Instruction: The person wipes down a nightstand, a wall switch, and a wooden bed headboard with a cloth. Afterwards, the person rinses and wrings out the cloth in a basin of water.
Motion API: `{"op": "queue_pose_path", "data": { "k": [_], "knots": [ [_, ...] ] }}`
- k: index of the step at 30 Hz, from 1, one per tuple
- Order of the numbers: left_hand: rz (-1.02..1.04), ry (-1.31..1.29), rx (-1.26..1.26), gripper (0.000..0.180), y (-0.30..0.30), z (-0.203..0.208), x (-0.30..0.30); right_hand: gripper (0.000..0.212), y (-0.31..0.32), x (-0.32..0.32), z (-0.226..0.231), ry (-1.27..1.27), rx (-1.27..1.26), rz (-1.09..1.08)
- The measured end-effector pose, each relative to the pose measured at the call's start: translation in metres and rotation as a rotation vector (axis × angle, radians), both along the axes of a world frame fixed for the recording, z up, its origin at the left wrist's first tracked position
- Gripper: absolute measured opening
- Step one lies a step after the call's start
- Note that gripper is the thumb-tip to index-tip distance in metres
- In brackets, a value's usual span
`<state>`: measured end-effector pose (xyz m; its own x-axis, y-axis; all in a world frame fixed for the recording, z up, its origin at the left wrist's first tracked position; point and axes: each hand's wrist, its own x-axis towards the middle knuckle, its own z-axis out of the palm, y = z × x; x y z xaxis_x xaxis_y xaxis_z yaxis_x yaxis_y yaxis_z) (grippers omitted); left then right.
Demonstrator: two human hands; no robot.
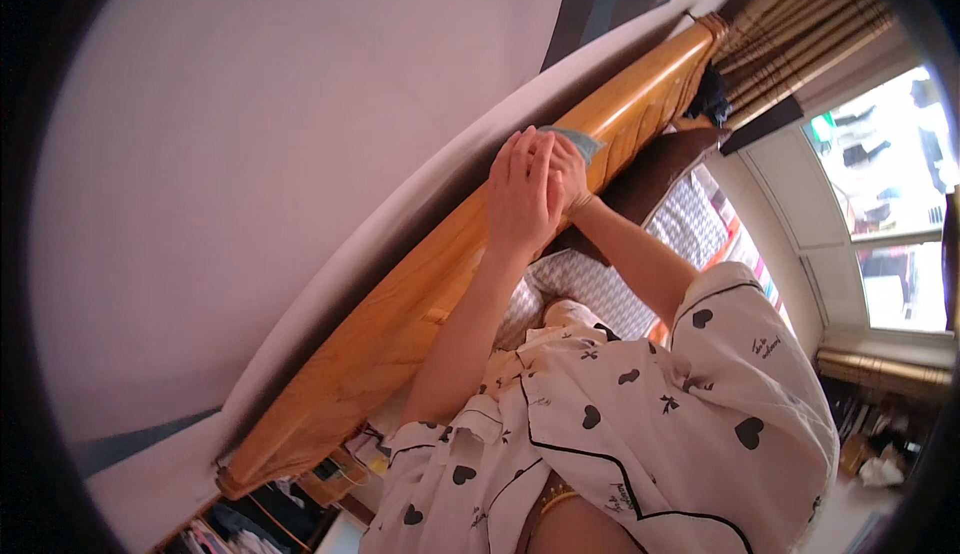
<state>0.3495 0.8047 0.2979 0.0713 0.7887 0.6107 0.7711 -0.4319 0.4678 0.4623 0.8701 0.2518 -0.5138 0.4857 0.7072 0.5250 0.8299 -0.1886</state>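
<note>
Both my hands meet at the top edge of a long wooden headboard (370,344), which runs slantwise along the wall. My right hand (572,176) has its fingers on a folded grey-green cloth (580,141), whose edge sticks out past them on the headboard. Over the right hand's fingers lies my left hand (524,199), its own fingers stretched out and partly apart. Most of the cloth is hidden beneath the hands.
A brown cushion (640,182) and grey patterned bedding (690,222) are beside the headboard. At the right are a brown curtain (810,24) and a bright window (885,164). A shelf with books (205,536) stands at lower left.
</note>
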Motion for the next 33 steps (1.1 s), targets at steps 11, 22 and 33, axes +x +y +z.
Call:
{"op": "queue_pose_path", "data": {
  "k": [11,22,33],
  "knots": [
    [0.243,0.235,-0.095,0.044,0.023,-0.006,0.044,0.036,0.029,0.027,-0.011,0.128,-0.025,0.172],
    [0.133,0.274,-0.061,0.059,0.119,-0.018,0.134,0.037,0.130,0.133,-0.012,0.062,0.007,0.010],
    [0.127,0.544,-0.083,0.070,0.130,-0.026,0.137,0.030,0.160,0.161,0.003,0.201,-0.026,-0.209]
  ]
}}
